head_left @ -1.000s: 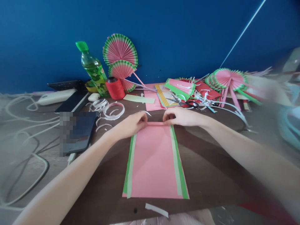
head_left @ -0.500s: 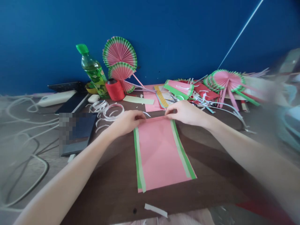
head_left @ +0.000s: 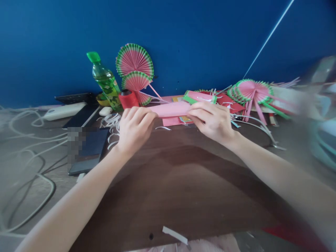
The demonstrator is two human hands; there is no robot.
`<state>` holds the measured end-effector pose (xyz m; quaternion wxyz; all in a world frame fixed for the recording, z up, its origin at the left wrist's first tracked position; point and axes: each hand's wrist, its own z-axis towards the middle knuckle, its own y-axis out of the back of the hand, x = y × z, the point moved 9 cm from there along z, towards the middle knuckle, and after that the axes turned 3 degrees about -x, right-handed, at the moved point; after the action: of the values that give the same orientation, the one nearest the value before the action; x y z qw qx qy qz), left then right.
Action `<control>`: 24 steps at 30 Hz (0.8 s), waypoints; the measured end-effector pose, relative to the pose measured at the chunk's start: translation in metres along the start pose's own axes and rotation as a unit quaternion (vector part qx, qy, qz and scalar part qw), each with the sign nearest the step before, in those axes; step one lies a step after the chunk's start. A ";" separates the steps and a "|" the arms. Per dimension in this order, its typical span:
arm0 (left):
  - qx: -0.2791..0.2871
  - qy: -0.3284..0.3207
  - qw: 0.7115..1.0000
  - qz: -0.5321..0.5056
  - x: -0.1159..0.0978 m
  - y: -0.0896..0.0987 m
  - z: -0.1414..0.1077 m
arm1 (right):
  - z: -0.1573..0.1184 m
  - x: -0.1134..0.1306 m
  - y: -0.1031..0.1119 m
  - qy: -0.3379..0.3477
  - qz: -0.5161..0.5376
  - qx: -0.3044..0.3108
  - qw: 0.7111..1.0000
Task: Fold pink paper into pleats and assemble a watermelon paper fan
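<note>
A pink paper sheet (head_left: 170,109) is raised above the table between my two hands, seen as a narrow band. My left hand (head_left: 138,127) is closed on its left end, and my right hand (head_left: 210,120) pinches its right end. The sheet's green-striped sides are hidden. Beyond the sheet lies another pink and green paper piece (head_left: 202,97). Pleated pink and green fans (head_left: 134,61) lean against the blue wall, beside a red spool (head_left: 128,99).
A green bottle (head_left: 105,82) stands at the back left, near a dark tablet-like device (head_left: 90,150) and white cables. More pleated fans (head_left: 250,91) and paper strips lie at the right. A pale strip (head_left: 175,235) rests at the table's front edge.
The pink sheet, which lay flat toward me with green-striped edges showing, has been lifted and tilted. Both hands have risen slightly and moved outward, still gripping it.
</note>
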<state>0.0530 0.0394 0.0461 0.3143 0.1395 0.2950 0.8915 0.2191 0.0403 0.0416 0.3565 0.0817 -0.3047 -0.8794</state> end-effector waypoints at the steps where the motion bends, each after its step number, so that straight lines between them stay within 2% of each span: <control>1: 0.044 0.023 0.998 -0.036 0.004 -0.010 -0.001 | 0.001 -0.003 -0.007 -0.010 0.023 0.033 0.999; 2: 0.096 0.053 0.991 -0.078 0.008 -0.022 -0.003 | 0.001 -0.008 -0.015 -0.029 0.051 0.073 0.996; 4: 0.213 0.122 0.956 -0.161 0.015 -0.048 -0.013 | -0.004 -0.021 -0.035 -0.091 0.120 0.171 0.974; 7: 0.359 0.186 0.884 -0.236 0.015 -0.076 -0.034 | -0.024 -0.029 -0.066 -0.175 0.220 0.334 0.900; 9: 0.413 0.187 0.852 -0.262 0.011 -0.085 -0.044 | -0.039 -0.027 -0.079 -0.194 0.255 0.420 0.849; 11: 0.436 0.180 0.837 -0.277 0.008 -0.089 -0.049 | -0.049 -0.025 -0.086 -0.200 0.266 0.469 0.818; 15: 0.447 0.170 0.826 -0.299 0.007 -0.095 -0.055 | -0.056 -0.025 -0.091 -0.211 0.277 0.498 0.794; 19: 0.458 0.159 0.819 -0.309 0.005 -0.096 -0.055 | -0.059 -0.025 -0.093 -0.200 0.277 0.517 0.785; 24: 0.460 0.162 0.815 -0.314 0.005 -0.096 -0.056 | -0.060 -0.026 -0.098 -0.219 0.297 0.498 0.785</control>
<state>0.0706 0.0783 -0.0564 0.4240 0.0212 0.7448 0.5149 0.2036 0.0841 -0.0665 0.4335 -0.0413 -0.7791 -0.4509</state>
